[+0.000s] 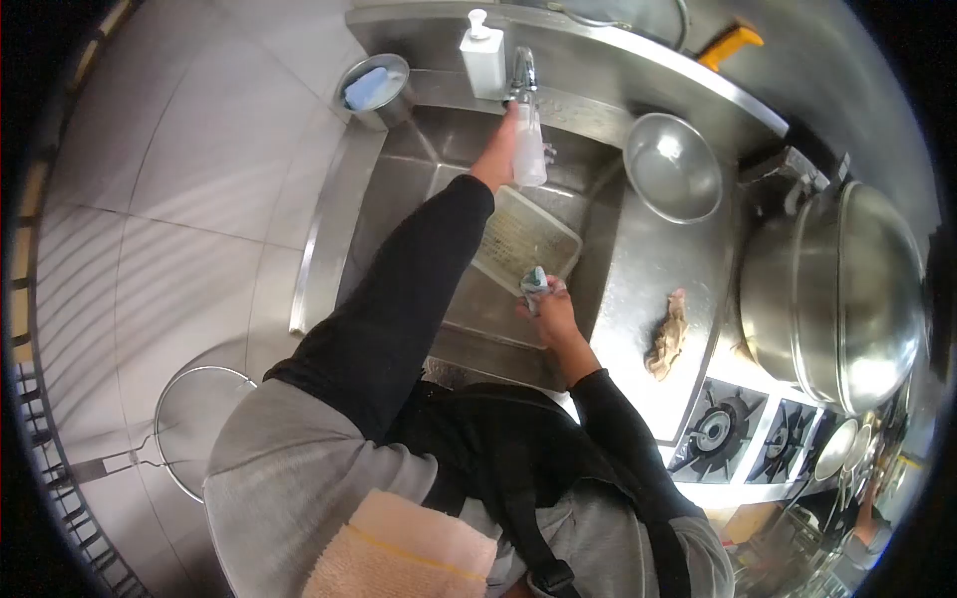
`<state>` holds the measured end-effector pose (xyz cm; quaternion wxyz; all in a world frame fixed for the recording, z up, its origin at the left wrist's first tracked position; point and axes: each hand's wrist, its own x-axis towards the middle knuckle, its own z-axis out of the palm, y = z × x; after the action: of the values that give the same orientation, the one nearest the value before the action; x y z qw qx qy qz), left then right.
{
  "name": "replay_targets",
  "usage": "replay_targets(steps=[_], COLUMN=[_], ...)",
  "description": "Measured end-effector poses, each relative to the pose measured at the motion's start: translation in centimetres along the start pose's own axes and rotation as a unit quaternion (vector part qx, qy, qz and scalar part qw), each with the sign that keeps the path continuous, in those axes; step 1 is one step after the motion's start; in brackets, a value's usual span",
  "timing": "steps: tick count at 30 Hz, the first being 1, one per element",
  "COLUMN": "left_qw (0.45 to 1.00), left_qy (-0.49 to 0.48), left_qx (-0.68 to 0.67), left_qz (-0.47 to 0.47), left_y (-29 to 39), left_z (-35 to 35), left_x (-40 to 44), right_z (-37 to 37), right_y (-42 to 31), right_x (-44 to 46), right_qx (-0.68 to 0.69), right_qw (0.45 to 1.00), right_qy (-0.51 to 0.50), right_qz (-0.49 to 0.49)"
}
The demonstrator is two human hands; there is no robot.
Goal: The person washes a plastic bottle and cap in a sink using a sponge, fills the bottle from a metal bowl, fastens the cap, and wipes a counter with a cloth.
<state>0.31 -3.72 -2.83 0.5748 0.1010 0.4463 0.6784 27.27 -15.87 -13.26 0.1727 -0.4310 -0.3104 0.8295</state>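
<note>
My left hand [502,149] is raised under the faucet [523,72] at the back of the metal sink [404,189], closed around a translucent white bottle [529,149]. Lower in the sink, my right hand [551,313] grips a small crumpled wrapper [535,283], whitish with some green. Just behind that hand, a rectangular translucent tray [526,237] lies in the basin, with small bits on its bottom.
A white pump bottle [484,62] and a metal pot with a blue sponge [367,88] stand behind the sink. On the right are a steel bowl [673,167], a brown crumpled item [669,339], a large pot [847,299] and gas burners [716,429]. A strainer [204,429] is at left.
</note>
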Motion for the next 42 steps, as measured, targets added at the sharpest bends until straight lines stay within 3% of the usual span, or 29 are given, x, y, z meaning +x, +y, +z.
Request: replay_targets(steps=[4, 7, 9, 10, 12, 13, 14, 15, 16, 17, 19, 21, 23, 25, 27, 28, 29, 31, 32, 34, 35, 37, 38, 39, 41, 42], left_qw=[0.999, 0.999, 0.990, 0.990, 0.915, 0.915, 0.804, 0.647, 0.612, 0.613, 0.467, 0.463, 0.500, 0.524, 0.659, 0.684, 0.753, 0.810, 0.809, 0.815, 0.817, 0.807, 0.796, 0.799, 0.876, 0.836], left_qy=[0.012, -0.052, -0.062, -0.064, -0.053, -0.054, -0.016, 0.025, -0.032, -0.030, -0.106, -0.119, -0.202, -0.185, -0.152, -0.103, -0.109, -0.108, -0.106, 0.028, 0.032, 0.101, 0.035, 0.038, -0.012, -0.008], left_qx=[0.048, 0.004, 0.125, 0.123, 0.400, 0.399, 0.594, 0.757, 0.790, 0.789, 0.872, 0.875, 0.839, 0.831, 0.736, 0.720, 0.643, 0.515, 0.518, 0.535, 0.532, 0.513, 0.541, 0.538, 0.390, 0.453], left_qz=[0.016, -0.011, -0.030, -0.030, -0.033, -0.032, 0.027, 0.086, 0.018, 0.020, 0.100, 0.077, 0.064, 0.034, -0.016, 0.053, 0.094, 0.257, 0.257, 0.222, 0.220, 0.274, 0.268, 0.268, 0.283, 0.310], left_y=[-0.6, -1.5, -1.8, -1.5, -0.4, 0.0, 0.4, 1.0, 2.6, 3.4, 4.1, 4.5, 4.0, 4.5, 4.3, 3.4, 2.5, -1.8, -2.1, -3.6, -3.6, -3.0, -2.6, -2.5, -1.4, -1.3], left_z=[-1.9, -1.9, -1.1, -0.8, -0.2, 0.4, 1.3, 2.0, 3.2, 4.3, 5.5, 6.0, 5.5, 5.4, 3.3, 2.1, 0.6, -4.4, -4.2, -4.4, -4.2, -3.8, -4.0, -3.7, -2.5, -2.8], left_x=[-1.2, -0.8, 0.2, 0.6, 1.4, 1.9, 2.4, 2.9, 3.1, 2.7, 3.4, 4.3, 5.6, 4.0, 3.9, 2.9, 1.5, 1.7, 0.8, -1.2, -1.5, -0.5, -0.4, -0.9, -1.0, -0.8], right_z=[0.5, 0.3, 0.3, 0.2, 0.1, 0.1, -0.1, -0.3, -0.4, -0.4, 0.3, 0.7, 0.4, -0.1, -0.4, -0.5, -0.6, -0.5, -0.6, -1.0, -1.2, -1.1, -1.0, -1.0, -0.6, -0.6], right_y=[-1.6, -1.4, -0.9, -0.6, 0.1, 0.2, 0.2, 0.1, 0.0, 0.1, 0.0, 0.3, 0.3, 0.3, 0.5, 0.5, 0.3, -0.4, -0.4, 0.3, 0.6, -0.1, -0.3, -0.4, -1.0, -0.9], right_x=[-0.8, -0.6, -0.3, 0.0, 0.3, 0.4, 0.4, 0.5, 0.4, 0.1, -0.4, -0.5, -0.5, -0.5, -0.4, -0.5, -0.5, -1.2, -0.8, -0.7, -0.8, -0.9, -1.0, -1.3, -1.0, -1.2], right_qx=[-0.011, -0.021, -0.026, -0.030, -0.021, -0.010, -0.012, -0.035, -0.058, -0.060, -0.040, -0.031, -0.021, -0.088, -0.069, -0.055, -0.052, -0.053, -0.052, -0.087, -0.091, -0.098, -0.100, -0.096, -0.088, -0.093], right_qw=[0.999, 0.999, 0.999, 0.999, 0.999, 0.999, 0.999, 0.998, 0.997, 0.997, 0.999, 0.999, 0.999, 0.996, 0.997, 0.997, 0.997, 0.997, 0.997, 0.995, 0.994, 0.994, 0.994, 0.995, 0.996, 0.995], right_qy=[0.022, 0.010, 0.001, -0.010, 0.005, 0.017, 0.017, 0.005, -0.007, -0.008, 0.011, 0.021, 0.037, 0.008, 0.027, 0.046, 0.045, 0.035, 0.032, 0.036, 0.035, -0.002, -0.001, -0.003, -0.006, 0.000], right_qz=[0.038, 0.044, 0.042, 0.039, 0.044, 0.049, 0.048, 0.048, 0.049, 0.047, 0.027, 0.013, 0.002, 0.009, 0.016, 0.022, 0.019, 0.042, 0.042, 0.036, 0.040, 0.045, 0.044, 0.037, 0.019, 0.022])
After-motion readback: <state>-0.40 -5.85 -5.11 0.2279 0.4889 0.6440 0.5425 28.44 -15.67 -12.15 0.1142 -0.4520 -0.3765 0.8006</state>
